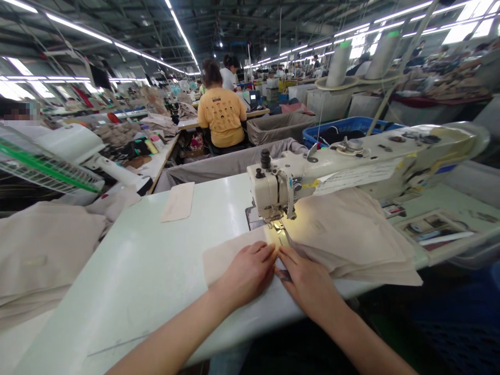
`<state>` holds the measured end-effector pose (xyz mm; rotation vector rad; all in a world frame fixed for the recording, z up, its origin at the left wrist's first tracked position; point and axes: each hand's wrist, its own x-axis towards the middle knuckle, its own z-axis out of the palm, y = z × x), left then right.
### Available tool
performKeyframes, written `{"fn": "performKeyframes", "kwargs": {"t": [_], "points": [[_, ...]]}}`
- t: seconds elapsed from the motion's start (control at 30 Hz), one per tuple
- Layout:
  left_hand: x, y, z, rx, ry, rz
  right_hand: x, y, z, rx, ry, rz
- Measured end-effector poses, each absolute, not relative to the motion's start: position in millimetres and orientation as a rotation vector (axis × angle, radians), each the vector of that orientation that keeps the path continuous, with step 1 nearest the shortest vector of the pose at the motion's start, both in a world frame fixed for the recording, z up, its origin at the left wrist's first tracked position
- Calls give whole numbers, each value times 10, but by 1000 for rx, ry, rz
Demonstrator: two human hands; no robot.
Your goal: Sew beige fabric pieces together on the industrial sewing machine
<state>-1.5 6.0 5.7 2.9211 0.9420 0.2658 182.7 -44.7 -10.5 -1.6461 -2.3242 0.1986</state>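
My left hand (pixel 250 268) lies over a beige fabric panel (pixel 221 258), its fingers bent and pressed together at the panel's right edge. Close beside it, my right hand (pixel 307 278) pinches fabric just in front of the presser foot (pixel 278 227). Both sets of fingertips nearly meet under the lit needle area of the sewing machine (pixel 273 190). Something small and dark shows below my right fingers; I cannot tell what it is. To the right of the needle, a stack of larger beige fabric pieces (pixel 344 229) spreads under the machine arm.
A small beige fabric piece (pixel 178 202) lies on the pale green tabletop (pixel 128 260). More fabric is piled at left (pixel 47 245), below a white fan (pixel 70 151). A tool tray (pixel 437 232) sits at right. Beyond the table are a cloth-lined bin (pixel 230 161) and a seated person (pixel 222 114).
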Motion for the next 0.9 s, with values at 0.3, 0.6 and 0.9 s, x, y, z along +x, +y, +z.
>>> {"fn": "performKeyframes", "kwargs": {"t": [0.3,0.6,0.9], "points": [[-30,450,114,2892,987,299,1714,-156,-1,-1688,-2270,227],[-89,772,111,2947,945,347,1712,-203,-29,-1671,-2231,210],[-106,679,29,2965,968,459,1694,-336,-248,-1624,-2211,72]]}}
